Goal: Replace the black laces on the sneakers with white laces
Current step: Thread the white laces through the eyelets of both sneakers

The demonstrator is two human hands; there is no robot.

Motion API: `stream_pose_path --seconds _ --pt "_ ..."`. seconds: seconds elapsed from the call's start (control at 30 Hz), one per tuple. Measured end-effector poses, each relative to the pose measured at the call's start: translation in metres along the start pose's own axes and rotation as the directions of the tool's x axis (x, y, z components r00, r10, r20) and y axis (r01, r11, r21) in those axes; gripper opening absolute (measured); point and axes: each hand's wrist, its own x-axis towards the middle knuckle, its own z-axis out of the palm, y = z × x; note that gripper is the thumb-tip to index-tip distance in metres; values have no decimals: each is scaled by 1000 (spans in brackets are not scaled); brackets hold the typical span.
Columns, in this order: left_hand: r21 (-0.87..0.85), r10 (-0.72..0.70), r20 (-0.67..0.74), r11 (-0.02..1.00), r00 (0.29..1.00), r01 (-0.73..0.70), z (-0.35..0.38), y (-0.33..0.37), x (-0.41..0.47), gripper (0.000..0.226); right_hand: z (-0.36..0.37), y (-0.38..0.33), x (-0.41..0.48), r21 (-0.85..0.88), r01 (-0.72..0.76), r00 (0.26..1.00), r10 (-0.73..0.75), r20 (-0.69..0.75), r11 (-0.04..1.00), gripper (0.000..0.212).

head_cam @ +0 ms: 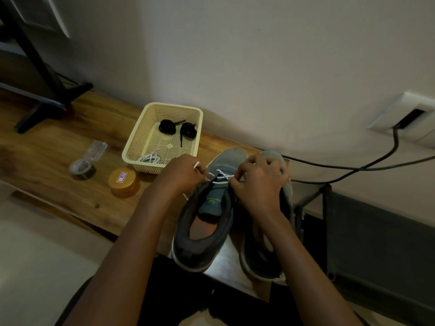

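Two grey sneakers stand side by side, toes toward the wall. On the left sneaker (202, 234) a white lace (221, 177) crosses the lowest eyelets near the toe. My left hand (181, 175) pinches one end of that lace, whose tip pokes up past my fingers. My right hand (259, 184) holds the other side of the lace at the eyelets and covers much of the right sneaker (266, 260). In the cream basket (138, 137) behind lie two coiled black laces (179, 129) and a bundled white lace (150, 158).
On the wooden table (58, 149) to the left stand an orange-lidded jar (123, 182) and a tape roll with a clear case (84, 164). A black stand (47, 90) occupies the far left. Black cables (353, 169) run from a wall socket (409, 116) on the right.
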Motion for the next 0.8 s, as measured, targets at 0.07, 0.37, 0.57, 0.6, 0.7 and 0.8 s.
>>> stream_pose_path --seconds 0.07,0.37,0.57,0.6,0.7,0.8 --pt "39 3 -1 999 1000 -2 1 -1 1 10 1 0 0 -3 13 1000 -13 9 1000 14" --pt "-195 -67 -11 979 998 64 2 -5 10 20 0 1 0 -23 48 996 -46 77 999 19" --pt "-341 -158 -86 932 984 120 -1 -2 6 5 0 2 2 -11 46 994 -45 97 999 18" --pt "-281 -108 -111 957 988 73 -1 -1 5 7 0 3 3 4 49 994 -49 97 999 18" --pt "-229 43 -58 972 997 -55 -1 2 3 13 -1 4 3 64 65 992 -71 100 996 21" --pt "-182 53 -23 982 998 -56 2 0 3 8 -4 4 4 113 63 990 -76 116 992 24"
